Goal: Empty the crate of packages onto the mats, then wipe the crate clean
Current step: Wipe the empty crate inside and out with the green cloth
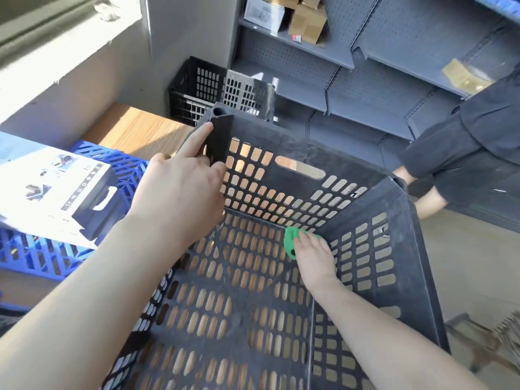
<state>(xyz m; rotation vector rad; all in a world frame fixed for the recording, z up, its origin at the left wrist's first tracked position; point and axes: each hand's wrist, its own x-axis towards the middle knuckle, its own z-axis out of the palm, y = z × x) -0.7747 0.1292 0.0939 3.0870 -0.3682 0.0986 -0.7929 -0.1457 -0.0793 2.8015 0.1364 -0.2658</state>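
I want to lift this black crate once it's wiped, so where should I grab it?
Hook your fingers through the oblong handle slot high in the far wall of the crate, coming from outside. It is finger-sized and has solid plastic above it.

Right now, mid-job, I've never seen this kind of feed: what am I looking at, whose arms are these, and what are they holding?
No machine here: one camera on a person's head looks down at their bare arms. The left hand grips the far corner of the black perforated plastic crate, which holds no packages. The right hand holds a small green cloth against its floor. Left of it, a white-and-black printed box lies on a blue plastic lattice mat. Behind stand a second black crate and grey metal shelving; another person in dark clothes is at the right.
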